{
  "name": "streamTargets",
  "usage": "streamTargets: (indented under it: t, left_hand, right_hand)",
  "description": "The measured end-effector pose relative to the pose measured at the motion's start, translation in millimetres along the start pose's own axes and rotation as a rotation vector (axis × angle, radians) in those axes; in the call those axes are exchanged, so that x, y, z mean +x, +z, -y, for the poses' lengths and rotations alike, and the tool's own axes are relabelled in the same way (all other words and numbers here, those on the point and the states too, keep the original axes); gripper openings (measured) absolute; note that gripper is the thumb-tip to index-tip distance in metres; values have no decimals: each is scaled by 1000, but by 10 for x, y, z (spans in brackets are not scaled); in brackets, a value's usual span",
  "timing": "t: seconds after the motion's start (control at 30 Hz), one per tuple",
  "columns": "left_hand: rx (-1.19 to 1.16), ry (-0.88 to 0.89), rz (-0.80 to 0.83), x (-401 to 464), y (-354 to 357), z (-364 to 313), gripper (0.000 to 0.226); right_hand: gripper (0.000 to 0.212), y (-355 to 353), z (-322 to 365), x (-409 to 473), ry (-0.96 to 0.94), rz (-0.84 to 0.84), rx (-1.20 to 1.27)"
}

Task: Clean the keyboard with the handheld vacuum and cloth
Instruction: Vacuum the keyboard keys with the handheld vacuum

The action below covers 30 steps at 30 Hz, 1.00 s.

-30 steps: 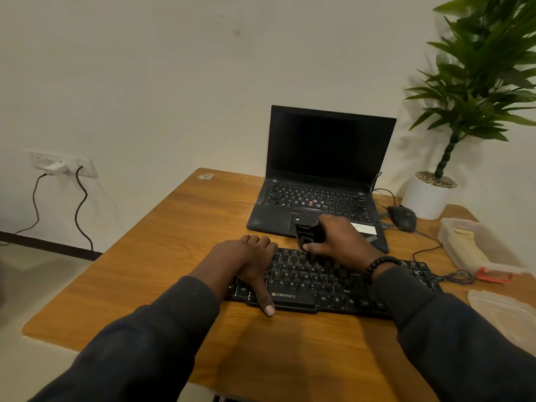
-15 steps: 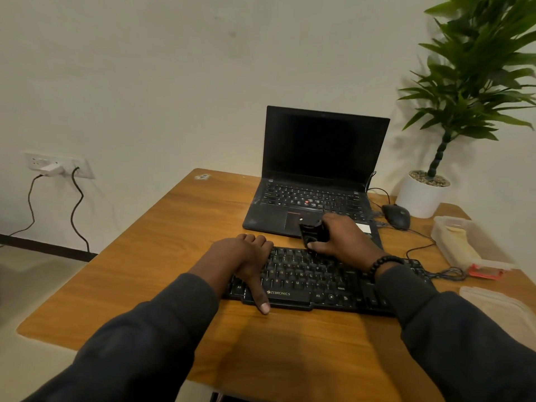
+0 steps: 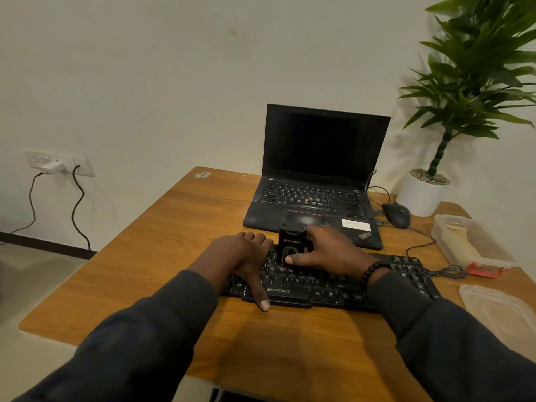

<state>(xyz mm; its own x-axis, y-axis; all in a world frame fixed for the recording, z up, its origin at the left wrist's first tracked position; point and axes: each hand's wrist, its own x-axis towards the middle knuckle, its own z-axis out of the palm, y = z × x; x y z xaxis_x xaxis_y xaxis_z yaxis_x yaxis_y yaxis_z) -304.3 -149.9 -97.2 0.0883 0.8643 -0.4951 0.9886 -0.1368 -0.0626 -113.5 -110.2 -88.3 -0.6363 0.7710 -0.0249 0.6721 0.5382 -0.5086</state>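
On the near half of the wooden tabletop (image 3: 162,256) lies a flat black plastic keyboard (image 3: 327,285) with pale lettering on its front edge, set crosswise in front of the person. A small black box-shaped handheld vacuum (image 3: 291,245) stands upright on the keys near the keyboard's far edge. The right hand (image 3: 330,252) grips it, thumb across its near face and fingers curled round its far side; a dark bead bracelet (image 3: 372,269) circles that wrist. The left hand (image 3: 246,256) rests on the keyboard's left end, fingers bent over the far edge and thumb stretched to the front edge. Behind the keyboard sits an open black laptop (image 3: 319,175) with a dark screen. To its right are a black corded mouse (image 3: 397,214), a white-potted green plant (image 3: 429,181), and a clear plastic container (image 3: 470,242) with its loose lid (image 3: 501,311) nearer the front edge.
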Motion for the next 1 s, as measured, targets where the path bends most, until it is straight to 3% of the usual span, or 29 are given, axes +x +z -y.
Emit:
streamTargets:
  t: [0.17,0.33,0.43,0.6,0.77,0.87,1.0]
  left_hand:
    - [-8,11,10,0,-30,0,142]
    - [-98,107,-5,8,-155,-125,141]
    - [-76,142,-54,79,-151,-249,130]
    - [-71,128,-48,92,-113,-252,131]
    - [-98,131,-56,107,-114,-323,127]
    - [-79,137,-77,104,-99,-393,124]
    - [-53,111,-57,91,-136,-423,127]
  right_hand:
    - [41,-190,-83,115,63,-162,-115]
    - [47,-189,-114,30,60,-121,33]
    - [47,-156,-212,4,66,-53,-9]
    - [49,-320,-385,68,138,-153,-106]
    - [53,-307,-334,3,88,-113,38]
    - [51,-212,-349,13,57,-53,-16]
    - [47,-266,-377,65,75,-94,-125]
